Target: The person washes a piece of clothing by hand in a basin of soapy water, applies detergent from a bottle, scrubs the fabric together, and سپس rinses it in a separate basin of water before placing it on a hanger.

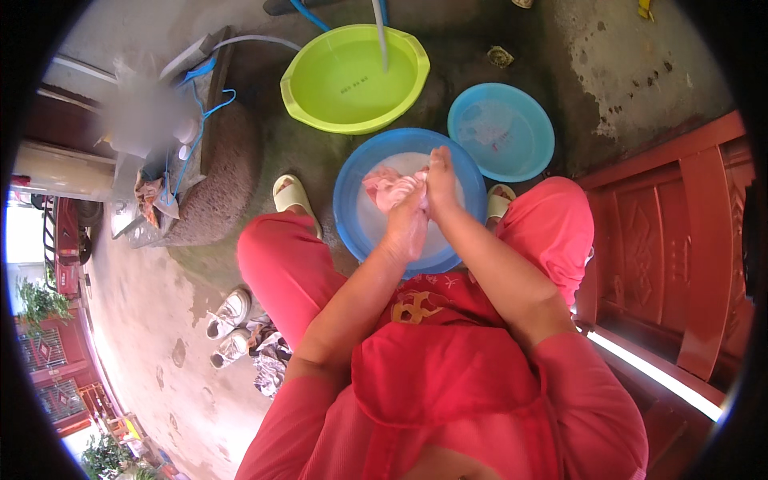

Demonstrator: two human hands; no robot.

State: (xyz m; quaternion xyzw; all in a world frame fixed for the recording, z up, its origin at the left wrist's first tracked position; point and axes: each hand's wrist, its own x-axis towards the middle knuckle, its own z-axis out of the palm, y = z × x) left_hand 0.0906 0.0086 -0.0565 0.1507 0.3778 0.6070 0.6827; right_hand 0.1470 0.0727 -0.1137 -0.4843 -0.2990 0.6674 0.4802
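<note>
A blue plastic basin (348, 231) with cloudy, sudsy water stands on the floor between my feet. Over it, my left hand (409, 215) is closed on a wet pink cloth (384, 187), part of which spreads out to the left above the water. My right hand (441, 180) presses against the cloth and my left hand from the right side, its fingers extended; whether it grips any cloth is hidden. Beyond the basin are a lime-green basin (360, 117) of water with a pale hose (380, 36) in it, and a smaller turquoise basin (537, 120) holding sudsy water.
Left stands a stone slab (210, 129) with a blue hanger (204, 114) and bags on it. White shoes (231, 312) and patterned cloth (273, 363) lie on the concrete floor near my left knee. A red wooden panel (636, 258) rises at the right.
</note>
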